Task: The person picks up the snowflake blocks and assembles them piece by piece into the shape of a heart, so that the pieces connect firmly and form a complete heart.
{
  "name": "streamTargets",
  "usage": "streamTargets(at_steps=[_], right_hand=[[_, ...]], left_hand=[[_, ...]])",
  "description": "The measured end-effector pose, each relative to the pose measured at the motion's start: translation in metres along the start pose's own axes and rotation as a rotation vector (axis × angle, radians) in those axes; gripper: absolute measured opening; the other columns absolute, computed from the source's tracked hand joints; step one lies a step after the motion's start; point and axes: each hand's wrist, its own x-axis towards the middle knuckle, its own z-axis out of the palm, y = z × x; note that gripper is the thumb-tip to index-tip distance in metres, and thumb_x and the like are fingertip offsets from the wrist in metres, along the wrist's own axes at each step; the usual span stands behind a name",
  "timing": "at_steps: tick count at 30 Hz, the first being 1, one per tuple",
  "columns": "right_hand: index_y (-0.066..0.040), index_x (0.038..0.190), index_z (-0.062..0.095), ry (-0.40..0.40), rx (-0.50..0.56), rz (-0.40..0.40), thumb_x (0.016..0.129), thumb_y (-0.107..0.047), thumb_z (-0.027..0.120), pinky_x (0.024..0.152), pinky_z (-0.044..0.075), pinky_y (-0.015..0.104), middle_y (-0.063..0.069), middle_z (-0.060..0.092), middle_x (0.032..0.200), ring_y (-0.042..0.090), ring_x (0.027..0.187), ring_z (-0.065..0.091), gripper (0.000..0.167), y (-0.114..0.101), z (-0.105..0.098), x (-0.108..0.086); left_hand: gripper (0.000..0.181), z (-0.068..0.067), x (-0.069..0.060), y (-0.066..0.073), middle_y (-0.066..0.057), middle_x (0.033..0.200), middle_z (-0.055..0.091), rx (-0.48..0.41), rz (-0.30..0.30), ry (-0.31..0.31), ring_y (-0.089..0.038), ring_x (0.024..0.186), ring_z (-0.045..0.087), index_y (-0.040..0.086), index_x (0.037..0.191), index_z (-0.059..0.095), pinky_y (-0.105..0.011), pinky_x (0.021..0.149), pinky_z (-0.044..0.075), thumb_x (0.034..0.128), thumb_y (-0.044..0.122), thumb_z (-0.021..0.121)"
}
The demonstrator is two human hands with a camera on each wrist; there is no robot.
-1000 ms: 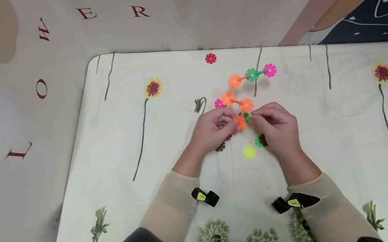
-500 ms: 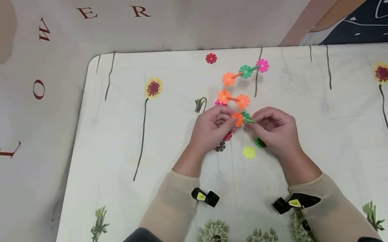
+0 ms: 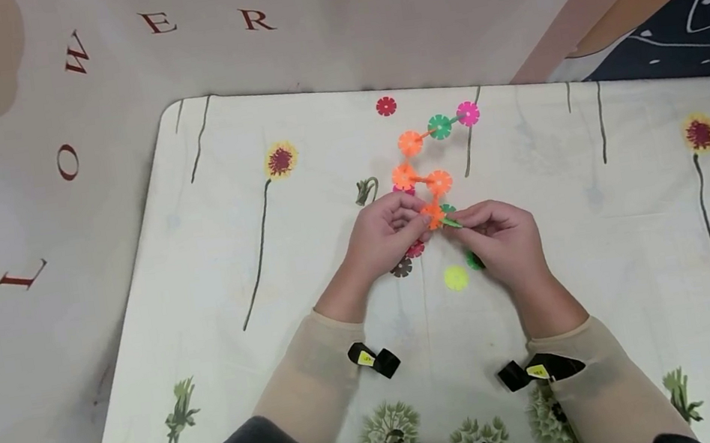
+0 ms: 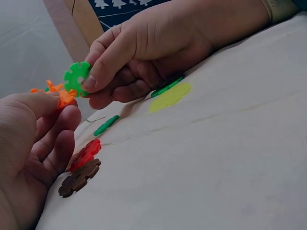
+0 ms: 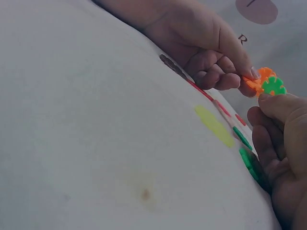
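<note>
Between thumb and fingers, my left hand (image 3: 386,238) pinches an orange notched plastic disc (image 3: 434,216), the near end of a linked chain. Further orange discs (image 3: 440,182), a green disc (image 3: 439,126) and a pink end disc (image 3: 468,114) make up the rest, reaching away from me. My right hand (image 3: 501,235) pinches a bright green notched disc (image 4: 76,78) by its edge. In the right wrist view, that green disc (image 5: 274,86) stands against the orange one; whether their slots are joined I cannot tell. My fingers partly cover both pieces.
Loose discs lie on the flowered white tablecloth (image 3: 638,250): a yellow one (image 3: 456,278), a dark brown one (image 3: 402,268), a red one (image 3: 414,249) and a green one (image 3: 475,260) partly under my right hand. Another red disc (image 3: 386,106) lies near the far edge.
The chain's far end has swung left and slightly away from me. My right hand has shifted a little left, and the green disc in it is now against the orange one.
</note>
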Motion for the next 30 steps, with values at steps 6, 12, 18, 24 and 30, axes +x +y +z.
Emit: streamTargets(at_steps=[6, 12, 18, 24, 30], right_hand=[[0.003, 0.086, 0.080, 0.005, -0.032, 0.001, 0.081, 0.026, 0.077, 0.074, 0.060, 0.022, 0.003, 0.081, 0.094, 0.013, 0.087, 0.078, 0.023, -0.002, 0.000, 0.000], [0.015, 0.085, 0.073, -0.031, 0.034, -0.021, 0.080, 0.031, 0.073, 0.077, 0.061, 0.024, 0.004, 0.081, 0.095, 0.014, 0.091, 0.078, 0.017, -0.002, 0.000, -0.001], [0.016, 0.088, 0.072, -0.052, -0.043, -0.092, 0.080, 0.030, 0.073, 0.081, 0.061, 0.023, 0.006, 0.080, 0.097, 0.013, 0.093, 0.077, 0.016, 0.002, 0.000, 0.001], [0.003, 0.095, 0.078, -0.081, -0.347, -0.136, 0.083, 0.013, 0.083, 0.067, 0.049, 0.019, 0.012, 0.072, 0.088, 0.015, 0.074, 0.061, 0.017, -0.003, -0.010, 0.005], [-0.013, 0.096, 0.080, -0.317, -0.560, -0.055, 0.079, 0.001, 0.091, 0.070, 0.045, 0.022, -0.002, 0.070, 0.090, 0.018, 0.077, 0.056, 0.025, -0.013, -0.034, 0.008]], left_hand=[[0.007, 0.000, -0.001, 0.003, -0.013, 0.081, 0.073, -0.034, -0.025, -0.010, -0.023, 0.070, 0.070, -0.006, 0.106, 0.067, -0.027, 0.066, 0.057, 0.0996, -0.004, 0.070], [0.007, 0.000, -0.001, 0.002, -0.014, 0.089, 0.076, -0.070, -0.049, -0.034, -0.020, 0.069, 0.072, -0.006, 0.105, 0.067, -0.027, 0.068, 0.060, 0.0990, -0.005, 0.071], [0.010, 0.000, 0.000, 0.001, -0.014, 0.089, 0.073, -0.010, 0.004, -0.037, -0.024, 0.071, 0.070, -0.002, 0.108, 0.066, -0.026, 0.064, 0.057, 0.0997, -0.005, 0.070], [0.011, 0.000, 0.002, -0.001, -0.010, 0.087, 0.070, 0.047, 0.018, 0.012, -0.024, 0.077, 0.068, 0.002, 0.113, 0.066, -0.028, 0.067, 0.057, 0.1027, -0.001, 0.067], [0.010, 0.000, 0.003, -0.003, -0.006, 0.089, 0.069, 0.077, 0.011, 0.026, -0.022, 0.078, 0.067, 0.004, 0.114, 0.065, -0.028, 0.068, 0.056, 0.1039, 0.003, 0.067]])
